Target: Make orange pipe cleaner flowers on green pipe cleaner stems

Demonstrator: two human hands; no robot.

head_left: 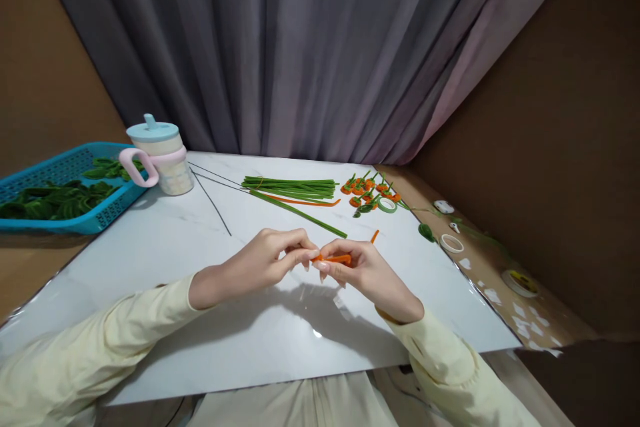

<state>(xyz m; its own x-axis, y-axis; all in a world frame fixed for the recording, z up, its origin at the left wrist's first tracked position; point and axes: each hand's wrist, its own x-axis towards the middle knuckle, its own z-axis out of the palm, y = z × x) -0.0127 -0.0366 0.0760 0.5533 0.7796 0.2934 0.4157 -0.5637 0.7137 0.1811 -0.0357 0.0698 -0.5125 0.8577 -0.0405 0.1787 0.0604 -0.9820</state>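
two hands in pale yellow sleeves are meeting over the middle of a white board (165,240). both forearms are reaching in from the bottom edge, wrists lifted just off the surface. the left hand (263,260) is curling inward, its thumb and fingertips pinched shut on one end of an orange pipe cleaner (334,257). the right hand (363,270) is facing it, fingers closed around the other part of the same pipe cleaner, with a short orange tip sticking up past the knuckles. the two sets of fingertips are almost touching.

farther back on the board, a bundle of green stems (293,187) is lying near a cluster of small orange flowers (369,189) and a roll of green tape (387,205). at far left, a blue basket (47,170) is holding green leaves, with a lidded cup (159,155) just beside it. a grey curtain (300,47) is hanging behind.
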